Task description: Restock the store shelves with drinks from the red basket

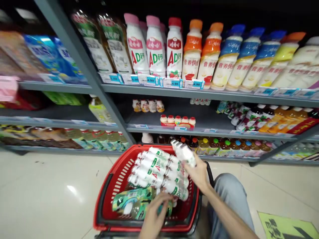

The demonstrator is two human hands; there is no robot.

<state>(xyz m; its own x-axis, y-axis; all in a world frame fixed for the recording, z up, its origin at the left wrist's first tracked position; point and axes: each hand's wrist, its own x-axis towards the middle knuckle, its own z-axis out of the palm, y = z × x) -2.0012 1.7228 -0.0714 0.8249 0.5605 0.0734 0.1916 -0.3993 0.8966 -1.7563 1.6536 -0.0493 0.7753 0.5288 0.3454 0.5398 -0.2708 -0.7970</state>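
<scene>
A red basket [104,196] with black handles stands on the pale tiled floor [50,186], close in front of the store shelves [174,93]. Inside it, packs of small white bottles [153,166] lie heaped toward the back and right, printed in green and red, their plastic wrap catching the light. Green patterned bottles [122,199] lie on their sides nearer the front; one shows a white cap.

The right hand is clamped on a pack of white bottles [184,153] — blurred and tilted, held over the back right part of the basket. The left hand [156,212] reaches over the front rim, its fingers bent beside the green bottles and the lower edge of the heap; whether they grip anything cannot be told.

On the middle shelf sit a pack of four little bottles [148,105] and a red-banded pack of small bottles [177,121], with a further white pack [200,101] set deeper in. Tall white bottles [156,49] with pink and red caps fill part of the shelf above — beside them, bottles with orange and blue caps [226,59].
</scene>
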